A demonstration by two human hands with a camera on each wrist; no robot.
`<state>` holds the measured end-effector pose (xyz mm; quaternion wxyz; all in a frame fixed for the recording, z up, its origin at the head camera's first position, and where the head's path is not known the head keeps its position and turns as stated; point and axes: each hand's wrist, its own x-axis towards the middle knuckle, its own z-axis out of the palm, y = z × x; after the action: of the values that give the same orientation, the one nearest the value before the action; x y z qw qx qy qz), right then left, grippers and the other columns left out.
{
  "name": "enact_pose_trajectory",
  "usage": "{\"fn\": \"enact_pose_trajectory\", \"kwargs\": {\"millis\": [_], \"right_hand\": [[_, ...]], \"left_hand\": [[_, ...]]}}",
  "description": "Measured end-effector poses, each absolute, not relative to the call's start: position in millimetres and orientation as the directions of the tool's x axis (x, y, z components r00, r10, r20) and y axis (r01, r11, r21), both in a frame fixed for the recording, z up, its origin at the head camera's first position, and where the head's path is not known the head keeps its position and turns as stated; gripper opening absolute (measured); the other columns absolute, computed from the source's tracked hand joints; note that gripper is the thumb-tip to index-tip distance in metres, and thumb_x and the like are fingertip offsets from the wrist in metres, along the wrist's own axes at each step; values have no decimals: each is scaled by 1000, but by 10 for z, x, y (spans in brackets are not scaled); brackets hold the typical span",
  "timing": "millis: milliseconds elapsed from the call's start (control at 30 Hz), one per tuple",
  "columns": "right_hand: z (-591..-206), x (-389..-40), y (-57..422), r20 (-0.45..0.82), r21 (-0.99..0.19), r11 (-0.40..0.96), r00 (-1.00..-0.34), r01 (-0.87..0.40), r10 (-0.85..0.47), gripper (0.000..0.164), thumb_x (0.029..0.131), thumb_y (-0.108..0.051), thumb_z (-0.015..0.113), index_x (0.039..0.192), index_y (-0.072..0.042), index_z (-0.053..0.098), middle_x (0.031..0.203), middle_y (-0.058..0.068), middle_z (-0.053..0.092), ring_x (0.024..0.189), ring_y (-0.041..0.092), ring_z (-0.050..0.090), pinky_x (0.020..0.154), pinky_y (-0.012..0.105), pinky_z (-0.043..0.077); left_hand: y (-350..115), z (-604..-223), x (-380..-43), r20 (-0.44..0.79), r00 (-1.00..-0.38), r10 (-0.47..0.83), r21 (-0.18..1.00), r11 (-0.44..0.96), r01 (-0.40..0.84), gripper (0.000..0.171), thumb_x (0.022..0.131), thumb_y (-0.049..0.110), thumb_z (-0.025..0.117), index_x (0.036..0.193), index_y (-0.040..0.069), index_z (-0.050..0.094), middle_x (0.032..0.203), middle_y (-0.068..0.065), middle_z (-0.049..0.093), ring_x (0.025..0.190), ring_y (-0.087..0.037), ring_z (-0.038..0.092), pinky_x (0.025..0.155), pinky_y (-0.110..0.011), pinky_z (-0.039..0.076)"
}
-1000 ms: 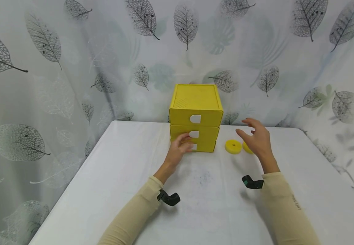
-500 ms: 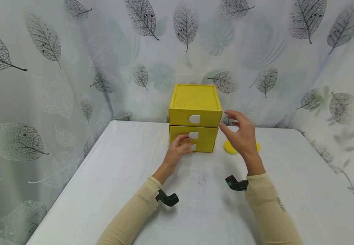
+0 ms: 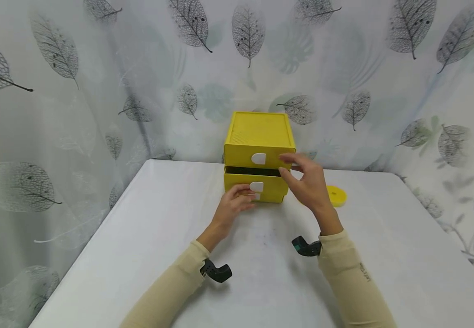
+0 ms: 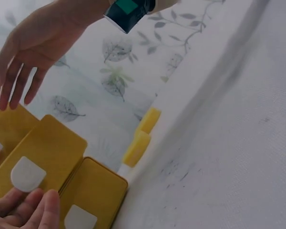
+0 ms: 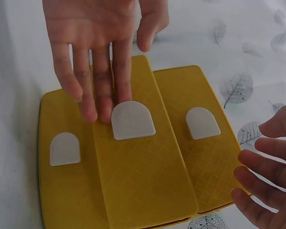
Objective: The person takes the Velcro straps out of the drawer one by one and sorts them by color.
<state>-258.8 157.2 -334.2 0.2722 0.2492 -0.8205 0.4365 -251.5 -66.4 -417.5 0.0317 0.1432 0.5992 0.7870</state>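
And here's the middle drawer [image 3: 273, 186], standing a little way out of its yellow three-drawer unit [image 3: 260, 128], a dark gap along its top edge! Light, I'd say, with stiff, thin walls, and smooth enough to run freely. The place to take it is the white tab [image 5: 133, 120], drawn straight and level; a crooked tug could jam it or shift the whole light stack. Lovely flat yellow front, faintly patterned with diamonds, and the top drawer [image 3: 241, 157] and bottom drawer [image 5: 69, 183] sit back from it.

Left hand [image 3: 226, 212] right there, fingers long and nearly straight, forefinger meeting the tab's edge, thumb held clear; whether a fingertip is hooked behind, I can't tell. Over on the other side, the right hand [image 3: 310, 182] is spread, thumb well apart from the fingers, right by the unit's edge, touching or just off it, hard to say. Near that hand, two yellow discs [image 4: 137, 149] on the white tabletop [image 3: 261, 282], and a leaf-print curtain [image 3: 138, 50] behind it all.
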Motion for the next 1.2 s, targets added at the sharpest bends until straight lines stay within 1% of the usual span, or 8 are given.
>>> {"fn": "enact_pose_trajectory", "kwargs": {"millis": [33,100,200,367,567,800,1033,1200], "right_hand": [[-3350,-2590,1567,661,-580,496,-729,-647,-179,30,96,-6,71,126,0,70,125,12,70,116,29,64,98,51,53],[-3358,-2590,1562,657,-578,492,-729,-651,-193,30,96,-6,71,126,0,70,124,13,70,115,29,64,98,51,53],[-3364,-2593,1567,651,-581,482,-730,-656,-210,31,96,-5,71,126,0,70,124,13,70,115,30,65,98,51,53],[-3367,-2609,1569,643,-588,474,-735,-655,-218,31,96,-5,71,126,0,69,124,13,70,115,30,65,98,52,53],[-3381,-2617,1570,610,-605,490,-761,-628,-222,31,98,-6,69,128,0,68,125,14,69,117,31,63,100,56,51],[-3389,-2609,1574,567,-628,507,-793,-590,-222,33,98,-9,70,130,-1,67,127,13,68,120,30,62,101,53,50],[-3423,-2624,1565,543,-629,519,-805,-579,-240,36,98,-10,72,131,-1,66,128,14,68,121,31,60,101,54,51],[-3425,-2622,1570,541,-627,520,-805,-580,-245,36,98,-9,72,132,0,66,129,15,68,121,32,60,101,55,50]], "left_hand": [[-673,-4177,-2501,186,-956,225,951,-284,119,40,100,2,52,138,-12,49,134,-35,52,127,-51,52,105,-57,46],[-686,-4174,-2470,188,-955,230,951,-287,118,40,100,2,53,137,-12,50,134,-36,52,124,-45,56,106,-60,44],[-685,-4165,-2416,188,-953,236,952,-282,118,39,99,2,53,136,-12,50,133,-36,52,120,-37,59,105,-57,47],[-685,-4140,-2321,191,-951,244,953,-277,120,40,99,4,54,135,-12,49,132,-36,51,121,-39,58,103,-50,50],[-697,-4148,-2237,187,-950,248,950,-292,110,38,102,4,52,135,-13,47,131,-36,51,112,-24,62,99,-40,53],[-668,-4158,-2162,175,-957,232,948,-304,100,41,101,5,53,139,-8,48,134,-34,50,113,-23,62,99,-37,53],[-595,-4166,-2090,174,-967,184,937,-334,105,46,96,5,54,139,-10,47,131,-32,52,112,-23,62,99,-36,52],[-563,-4144,-2058,149,-975,168,926,-371,77,43,94,2,51,136,-10,49,130,-31,53,111,-26,62,98,-36,52]]}}
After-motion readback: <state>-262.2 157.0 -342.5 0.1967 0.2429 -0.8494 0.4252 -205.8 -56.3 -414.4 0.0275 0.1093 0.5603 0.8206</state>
